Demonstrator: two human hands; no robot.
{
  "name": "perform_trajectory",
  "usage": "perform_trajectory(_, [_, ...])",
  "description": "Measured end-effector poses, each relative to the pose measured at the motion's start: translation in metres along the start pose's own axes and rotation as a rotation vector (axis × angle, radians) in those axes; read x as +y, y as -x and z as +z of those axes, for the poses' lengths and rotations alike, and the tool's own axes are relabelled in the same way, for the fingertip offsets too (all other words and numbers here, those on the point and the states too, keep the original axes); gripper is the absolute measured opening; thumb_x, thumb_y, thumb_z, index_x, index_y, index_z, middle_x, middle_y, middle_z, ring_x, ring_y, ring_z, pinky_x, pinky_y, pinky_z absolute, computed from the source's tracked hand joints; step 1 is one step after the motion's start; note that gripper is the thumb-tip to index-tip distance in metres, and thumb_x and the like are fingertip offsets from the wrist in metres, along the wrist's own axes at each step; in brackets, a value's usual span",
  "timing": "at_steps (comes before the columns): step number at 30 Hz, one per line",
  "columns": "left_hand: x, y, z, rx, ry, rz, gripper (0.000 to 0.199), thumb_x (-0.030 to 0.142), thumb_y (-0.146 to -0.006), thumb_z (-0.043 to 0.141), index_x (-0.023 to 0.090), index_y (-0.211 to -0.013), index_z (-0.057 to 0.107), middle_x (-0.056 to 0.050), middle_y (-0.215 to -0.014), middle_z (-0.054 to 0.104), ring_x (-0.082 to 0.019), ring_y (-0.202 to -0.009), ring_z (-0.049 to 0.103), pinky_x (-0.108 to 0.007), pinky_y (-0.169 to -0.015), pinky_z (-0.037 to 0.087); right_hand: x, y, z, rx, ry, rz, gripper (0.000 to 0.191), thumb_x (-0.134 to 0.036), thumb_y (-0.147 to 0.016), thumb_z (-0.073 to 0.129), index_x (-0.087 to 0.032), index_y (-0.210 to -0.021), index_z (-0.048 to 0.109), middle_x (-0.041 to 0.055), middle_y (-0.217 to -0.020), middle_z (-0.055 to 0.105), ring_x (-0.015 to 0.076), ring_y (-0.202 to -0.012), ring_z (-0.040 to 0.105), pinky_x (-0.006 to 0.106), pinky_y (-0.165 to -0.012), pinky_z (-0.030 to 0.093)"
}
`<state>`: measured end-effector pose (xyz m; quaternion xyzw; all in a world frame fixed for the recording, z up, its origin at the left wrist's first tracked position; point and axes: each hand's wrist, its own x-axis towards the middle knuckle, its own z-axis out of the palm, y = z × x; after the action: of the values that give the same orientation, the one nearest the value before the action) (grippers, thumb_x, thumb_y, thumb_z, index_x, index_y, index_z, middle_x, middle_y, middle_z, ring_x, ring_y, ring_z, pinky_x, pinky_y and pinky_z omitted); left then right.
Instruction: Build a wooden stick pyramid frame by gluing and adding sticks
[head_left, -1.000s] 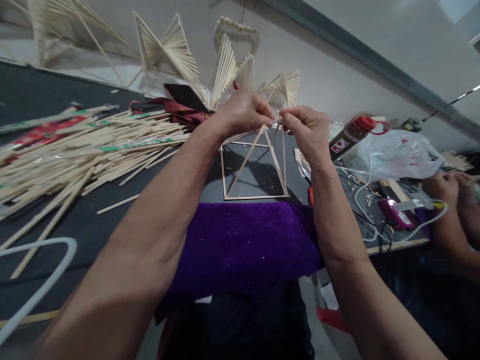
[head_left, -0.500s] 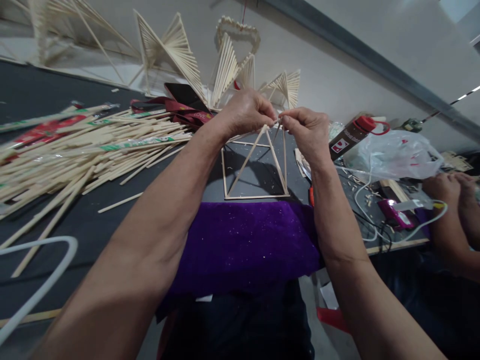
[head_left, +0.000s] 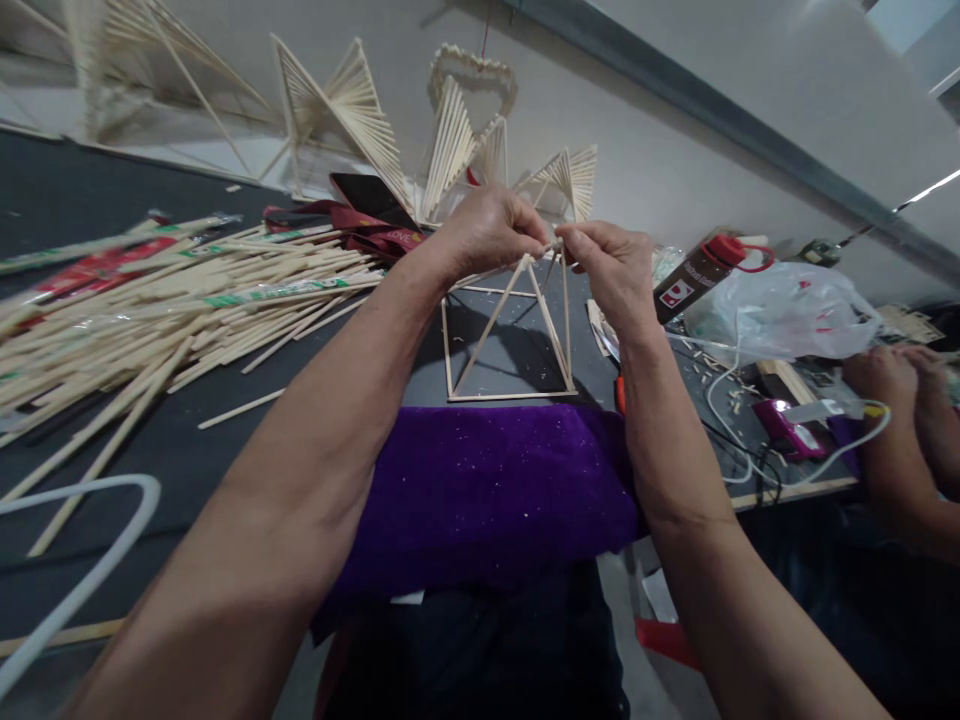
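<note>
On the dark table stands a wooden stick frame (head_left: pixel 510 396) with a four-sided base and slanted sticks rising to its top. My left hand (head_left: pixel 496 232) and my right hand (head_left: pixel 611 262) meet at the upper corner of this frame, fingertips almost touching. Both hands pinch there, thumb against forefinger, around the upper stick ends. The small joint between the fingertips is mostly hidden. In front of the frame, a purple cloth (head_left: pixel 495 490) dotted with pale crumbs hangs over the table edge.
Loose wooden sticks (head_left: pixel 150 330) pile up at left, beside a red lanyard (head_left: pixel 382 235) and a phone (head_left: pixel 371 198). Finished stick models (head_left: pixel 337 110) line the wall. A bottle (head_left: pixel 694 275), a plastic bag (head_left: pixel 795 305), a purple device (head_left: pixel 791 428) and another person's hands (head_left: pixel 889 385) are at right.
My hands stay at the frame's top corner, with the right fingertips shifted slightly left and closer to the left ones. The frame keeps its place; the view has shifted slightly.
</note>
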<state>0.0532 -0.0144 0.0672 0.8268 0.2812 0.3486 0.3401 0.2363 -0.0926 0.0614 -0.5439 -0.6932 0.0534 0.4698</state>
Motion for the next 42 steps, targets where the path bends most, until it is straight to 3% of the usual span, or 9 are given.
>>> perform_trajectory(5, [-0.002, 0.000, -0.002, -0.031, 0.015, -0.016, 0.021, 0.025, -0.068, 0.072, 0.016, -0.086, 0.079, -0.003, -0.071, 0.068, -0.016, -0.068, 0.059, -0.028, -0.065, 0.042, 0.003, -0.001, 0.001, 0.015, -0.028, -0.005, 0.032, -0.047, -0.095, 0.057, -0.022, -0.098, 0.076, -0.0023, -0.074, 0.068, 0.0101, -0.070, 0.064, 0.025, -0.072, 0.053])
perform_trajectory(21, [-0.010, -0.004, -0.001, -0.033, 0.037, -0.010, 0.025, 0.024, -0.065, 0.075, 0.018, -0.088, 0.079, -0.003, -0.074, 0.072, -0.019, -0.078, 0.065, -0.031, -0.076, 0.047, 0.003, -0.002, 0.000, 0.029, 0.017, 0.024, 0.032, -0.047, -0.094, 0.055, -0.022, -0.092, 0.074, -0.0028, -0.073, 0.067, 0.0100, -0.071, 0.062, 0.025, -0.072, 0.051])
perform_trajectory(25, [-0.002, -0.001, -0.002, -0.023, -0.003, -0.031, 0.021, 0.023, -0.066, 0.073, 0.015, -0.085, 0.080, -0.005, -0.073, 0.072, -0.020, -0.074, 0.064, -0.033, -0.077, 0.049, 0.009, -0.001, -0.026, 0.073, 0.066, 0.042, 0.019, -0.037, -0.089, 0.061, -0.021, -0.087, 0.071, -0.0033, -0.072, 0.066, 0.0102, -0.068, 0.061, 0.025, -0.067, 0.050])
perform_trajectory(28, [0.001, 0.000, -0.004, -0.007, -0.044, -0.024, 0.020, 0.023, -0.067, 0.074, 0.015, -0.084, 0.081, -0.005, -0.072, 0.071, -0.021, -0.074, 0.064, -0.035, -0.077, 0.048, 0.025, 0.009, -0.063, 0.174, 0.144, 0.082, 0.008, -0.024, -0.082, 0.063, -0.018, -0.078, 0.067, -0.0035, -0.065, 0.062, 0.0101, -0.061, 0.057, 0.025, -0.063, 0.047])
perform_trajectory(31, [0.000, 0.000, -0.004, 0.000, -0.047, -0.019, 0.022, 0.024, -0.067, 0.074, 0.015, -0.085, 0.082, -0.005, -0.071, 0.071, -0.021, -0.073, 0.063, -0.036, -0.076, 0.047, 0.048, 0.031, -0.099, 0.161, 0.327, 0.228, 0.012, -0.025, -0.083, 0.058, -0.018, -0.075, 0.065, -0.0030, -0.060, 0.060, 0.0107, -0.055, 0.052, 0.027, -0.062, 0.046])
perform_trajectory(34, [0.001, 0.000, -0.005, 0.000, -0.066, -0.040, 0.025, 0.024, -0.069, 0.073, 0.014, -0.090, 0.082, -0.005, -0.073, 0.072, -0.019, -0.072, 0.059, -0.035, -0.074, 0.044, 0.067, 0.056, -0.123, 0.027, 0.610, 0.419, 0.025, -0.033, -0.086, 0.055, -0.019, -0.066, 0.063, 0.0010, -0.058, 0.058, 0.0150, -0.058, 0.054, 0.031, -0.064, 0.043])
perform_trajectory(37, [0.002, 0.000, -0.006, -0.020, -0.083, -0.070, 0.023, 0.025, -0.072, 0.072, 0.016, -0.092, 0.080, -0.004, -0.075, 0.073, -0.018, -0.073, 0.056, -0.036, -0.074, 0.043, 0.079, 0.074, -0.132, -0.158, 0.780, 0.573, 0.030, -0.043, -0.081, 0.062, -0.019, -0.063, 0.065, 0.0032, -0.055, 0.055, 0.0179, -0.058, 0.051, 0.034, -0.063, 0.040])
perform_trajectory(40, [0.001, 0.001, -0.006, -0.029, -0.062, -0.076, 0.020, 0.029, -0.072, 0.074, 0.019, -0.089, 0.078, -0.002, -0.068, 0.071, -0.020, -0.078, 0.055, -0.036, -0.079, 0.044, 0.090, 0.085, -0.134, -0.325, 0.735, 0.674, 0.024, -0.038, -0.071, 0.069, -0.019, -0.056, 0.065, 0.0024, -0.050, 0.053, 0.0164, -0.052, 0.046, 0.033, -0.057, 0.036])
perform_trajectory(42, [0.000, 0.000, -0.006, -0.034, -0.041, -0.072, 0.020, 0.031, -0.072, 0.074, 0.019, -0.088, 0.077, -0.001, -0.064, 0.069, -0.020, -0.080, 0.056, -0.036, -0.082, 0.044, 0.096, 0.088, -0.133, -0.299, 0.602, 0.746, 0.015, -0.028, -0.066, 0.068, -0.019, -0.055, 0.065, 0.0020, -0.049, 0.054, 0.0154, -0.051, 0.045, 0.032, -0.054, 0.035])
